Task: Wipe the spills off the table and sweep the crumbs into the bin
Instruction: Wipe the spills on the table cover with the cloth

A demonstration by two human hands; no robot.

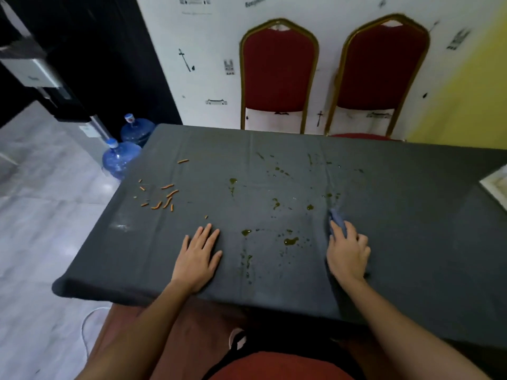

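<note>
Closest to the person, both bare forearms reach over the near edge of the counter [411,270], which is draped in a dark grey cloth. The left hand [199,256] lies flat, palm down, fingers spread lightly on the cloth. The right hand [348,255] is curled over a blue rag [336,219], fingers pressing it onto the counter, with the rag's tip poking out beyond the fingertips.

Between the hands sit yellowish-brown spills [290,240], with more drops and smears scattered farther back across the middle of the counter. Out toward the far left corner lie the orange crumbs [164,197], short sticks in a loose cluster, well apart from the rag.

Beyond the counter, two red chairs [279,72] stand against the white wall. On the floor to the left are two blue water jugs [120,157].
</note>
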